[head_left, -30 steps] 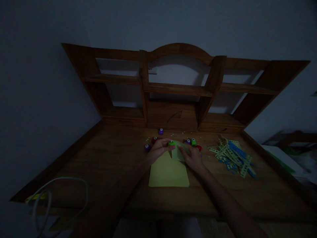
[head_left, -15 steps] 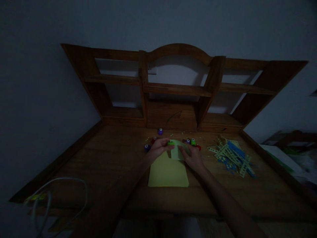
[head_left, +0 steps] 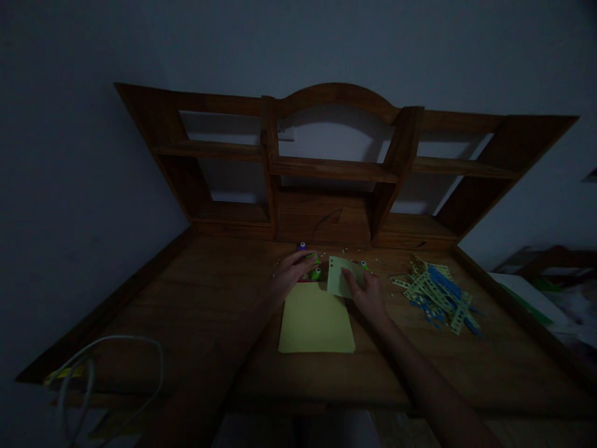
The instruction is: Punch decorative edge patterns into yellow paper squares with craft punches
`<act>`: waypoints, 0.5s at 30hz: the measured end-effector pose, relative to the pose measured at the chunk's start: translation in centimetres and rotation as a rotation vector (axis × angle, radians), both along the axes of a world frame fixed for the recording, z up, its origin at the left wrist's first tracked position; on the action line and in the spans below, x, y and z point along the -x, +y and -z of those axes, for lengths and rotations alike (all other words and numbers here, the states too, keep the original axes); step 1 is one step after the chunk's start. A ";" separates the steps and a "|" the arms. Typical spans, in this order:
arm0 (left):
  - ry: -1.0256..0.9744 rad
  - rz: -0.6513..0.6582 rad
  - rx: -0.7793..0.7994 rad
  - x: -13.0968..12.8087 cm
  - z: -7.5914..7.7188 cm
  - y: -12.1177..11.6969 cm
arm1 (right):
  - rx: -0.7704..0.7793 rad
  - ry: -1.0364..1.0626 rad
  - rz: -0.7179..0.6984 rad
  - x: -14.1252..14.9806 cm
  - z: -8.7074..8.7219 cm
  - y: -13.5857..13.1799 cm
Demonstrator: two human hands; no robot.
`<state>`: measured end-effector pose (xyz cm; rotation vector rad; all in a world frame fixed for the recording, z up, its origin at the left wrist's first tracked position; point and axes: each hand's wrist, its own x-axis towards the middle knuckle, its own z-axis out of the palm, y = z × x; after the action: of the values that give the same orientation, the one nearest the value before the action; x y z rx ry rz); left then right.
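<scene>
My right hand (head_left: pixel 368 295) pinches a small pale green sheet of paper (head_left: pixel 340 277), thumb on its face. Two small dark holes show near the sheet's upper left corner. My left hand (head_left: pixel 290 274) is to the left of the sheet, its fingers curled round a small green craft punch (head_left: pixel 312 258), partly hidden by the fingers. A second green punch (head_left: pixel 316 274) stands just below it. Beneath the hands lies a larger yellowish stack of paper (head_left: pixel 317 320). A purple punch (head_left: pixel 302 246) sits behind my left fingers, and another green one (head_left: pixel 364 265) is behind the right hand.
Tiny paper bits (head_left: pixel 345 251) are scattered at the back of the desk. A pile of perforated pale and blue strips (head_left: pixel 441 295) lies on the right. Behind rises a wooden shelf unit (head_left: pixel 336 167). A white cable (head_left: pixel 125 336) loops at the left front.
My left hand has drawn left, away from the small sheet, with the green punch. The sheet's corner is now uncovered and shows holes. My right hand still holds the sheet, slightly shifted.
</scene>
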<state>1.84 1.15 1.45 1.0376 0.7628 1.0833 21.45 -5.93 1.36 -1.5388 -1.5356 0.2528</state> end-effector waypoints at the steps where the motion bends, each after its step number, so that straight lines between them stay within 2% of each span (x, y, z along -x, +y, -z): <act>1: -0.032 -0.019 0.011 0.2 -0.2 0.2 | 0.003 0.010 0.010 0.0 -0.1 0.0; 4: -0.068 -0.018 0.033 0.5 -0.5 0.4 | 0.004 0.038 0.018 0.0 -0.1 -0.1; 7: -0.012 0.027 0.050 0.4 -0.6 0.1 | 0.010 0.055 0.040 -0.1 0.0 0.0; 15: 0.039 0.132 0.029 0.2 0.4 0.5 | -0.006 0.107 0.092 -0.1 -0.2 -0.1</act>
<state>1.64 1.60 1.09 1.0725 0.7285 0.9387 21.59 -5.99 1.53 -1.5615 -1.3776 0.2735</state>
